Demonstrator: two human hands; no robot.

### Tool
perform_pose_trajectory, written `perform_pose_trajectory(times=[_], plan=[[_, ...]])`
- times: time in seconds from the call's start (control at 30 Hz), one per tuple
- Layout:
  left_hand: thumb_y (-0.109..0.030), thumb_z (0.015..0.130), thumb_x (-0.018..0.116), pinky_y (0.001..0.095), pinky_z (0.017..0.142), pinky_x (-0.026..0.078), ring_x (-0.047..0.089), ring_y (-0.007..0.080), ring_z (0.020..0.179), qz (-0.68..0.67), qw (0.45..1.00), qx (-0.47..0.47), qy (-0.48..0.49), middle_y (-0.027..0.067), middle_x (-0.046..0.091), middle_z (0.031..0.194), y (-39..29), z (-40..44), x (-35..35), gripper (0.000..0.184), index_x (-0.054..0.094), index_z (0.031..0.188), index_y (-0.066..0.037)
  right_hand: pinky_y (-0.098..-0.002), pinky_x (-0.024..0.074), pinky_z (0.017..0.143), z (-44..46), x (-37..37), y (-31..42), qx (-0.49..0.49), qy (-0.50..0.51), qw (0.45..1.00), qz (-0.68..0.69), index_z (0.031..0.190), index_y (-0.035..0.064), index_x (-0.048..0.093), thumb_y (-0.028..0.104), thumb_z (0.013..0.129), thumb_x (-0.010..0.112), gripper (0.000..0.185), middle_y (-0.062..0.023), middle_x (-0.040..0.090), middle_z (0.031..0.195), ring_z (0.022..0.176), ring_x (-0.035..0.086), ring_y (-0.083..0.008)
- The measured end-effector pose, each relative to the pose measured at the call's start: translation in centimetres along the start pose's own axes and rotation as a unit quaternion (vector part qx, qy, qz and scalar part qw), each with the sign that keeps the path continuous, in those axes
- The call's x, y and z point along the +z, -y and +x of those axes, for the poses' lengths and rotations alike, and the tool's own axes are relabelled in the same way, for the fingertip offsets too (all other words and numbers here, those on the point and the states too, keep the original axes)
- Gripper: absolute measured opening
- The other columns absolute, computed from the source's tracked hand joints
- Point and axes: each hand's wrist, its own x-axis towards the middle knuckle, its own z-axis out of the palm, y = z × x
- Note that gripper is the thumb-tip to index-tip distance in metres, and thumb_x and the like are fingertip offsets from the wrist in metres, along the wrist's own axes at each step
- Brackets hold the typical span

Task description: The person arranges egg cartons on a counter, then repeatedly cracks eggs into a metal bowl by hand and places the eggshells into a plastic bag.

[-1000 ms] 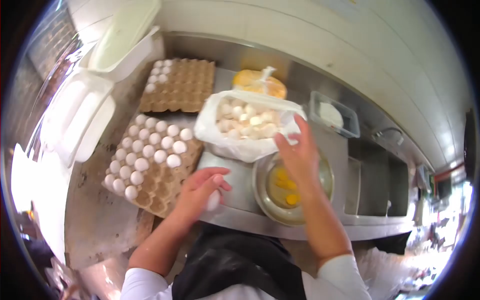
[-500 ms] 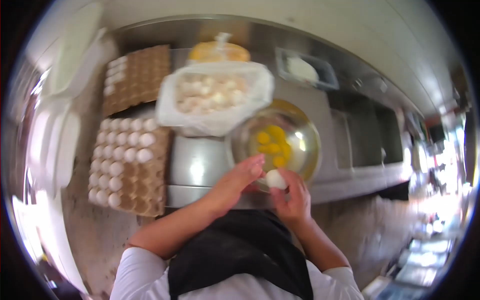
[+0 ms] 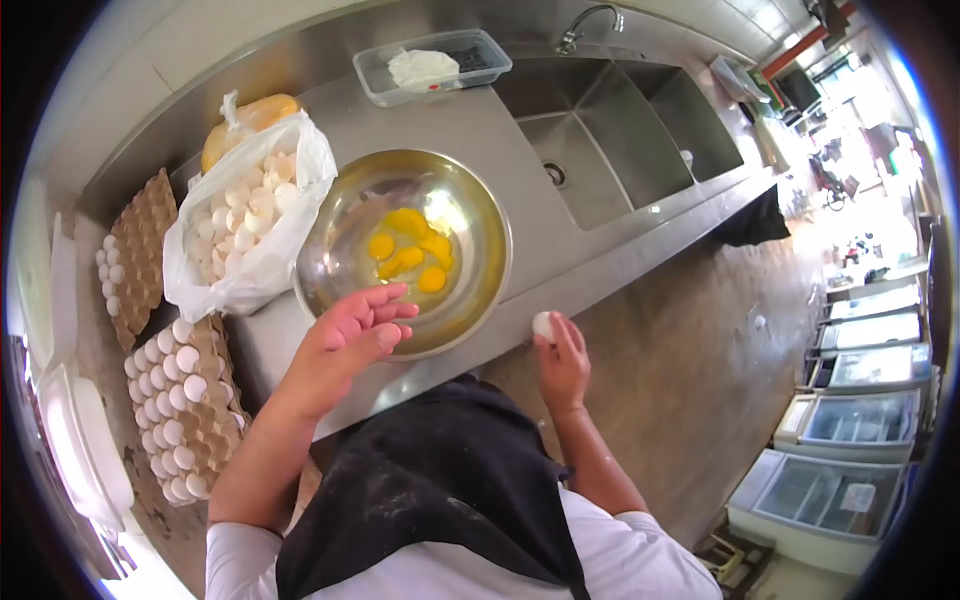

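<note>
My left hand (image 3: 350,340) is over the near-left rim of a steel bowl (image 3: 475,200), palm up with its fingers loosely apart and nothing in it. Several yolks (image 3: 408,256) with clear egg white lie in the bowl. To the right, beyond the counter's front edge, my right hand (image 3: 565,365) pinches a white egg (image 3: 545,325) between thumb and fingers. Left of the bowl sits a white plastic bag (image 3: 320,165) full of eggshells (image 3: 240,215). A carton tray (image 3: 215,430) of white eggs (image 3: 172,400) lies at the lower left.
A second carton tray (image 3: 145,255) holds some eggs. Behind the bag is a tied bag with yellow contents (image 3: 265,112). A clear container (image 3: 385,95) stands at the back, with a sink (image 3: 590,170) to its right. White tubs (image 3: 85,450) are at far left, freezers (image 3: 820,500) at right.
The view has swung right. My right hand, empty over the bowl one second ago, now has an egg, which was first in my left hand; it has moved away from the bowl.
</note>
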Motion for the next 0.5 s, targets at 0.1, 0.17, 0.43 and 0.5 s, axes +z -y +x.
perform_pose_trajectory(times=[0.1,0.17,0.43,0.5], plan=[[-0.025,0.093,0.065,0.0345,0.098,0.046,0.059,0.0163,0.109,0.010,0.999,0.040,0.011,0.0106,0.060,0.129,0.6,0.6,0.4,0.059,0.044,0.144,-0.003,-0.0279,0.0558,0.075,0.6,-0.3,-0.2,0.017,0.016,1.000,0.000,0.129,0.0023,0.062,0.014,0.091,0.071,0.041,-0.0107,0.067,0.111,0.096,0.066,-0.0177],[-0.017,0.090,0.070,0.0337,0.098,0.047,0.058,0.0154,0.110,-0.008,1.000,0.013,0.017,0.0099,0.060,0.129,0.6,0.5,0.7,0.059,0.046,0.142,-0.003,-0.0286,0.0554,0.073,1.8,-0.9,1.5,0.040,0.012,0.998,0.046,0.129,0.0027,0.061,0.016,0.093,0.068,0.039,-0.0110,0.067,0.110,0.091,0.067,-0.0185],[-0.020,0.080,0.081,0.0279,0.070,0.054,0.065,0.0139,0.087,0.261,0.955,0.135,-0.036,0.0082,0.068,0.116,-0.4,2.4,3.3,0.055,0.062,0.131,-0.010,-0.0256,0.0473,0.060,8.4,-1.4,10.9,0.353,0.276,0.725,0.524,0.127,0.0055,0.059,0.040,0.106,0.038,0.045,-0.0054,0.067,0.092,0.068,0.060,-0.0120],[-0.023,0.078,0.082,0.0289,0.070,0.055,0.066,0.0166,0.085,0.369,0.906,0.200,-0.056,0.0093,0.068,0.117,-1.4,2.7,3.6,0.057,0.063,0.130,-0.010,-0.0257,0.0470,0.059,8.8,-0.6,12.3,0.341,0.310,0.732,0.502,0.126,0.0051,0.059,0.042,0.106,0.036,0.048,-0.0054,0.066,0.089,0.066,0.060,-0.0125]])
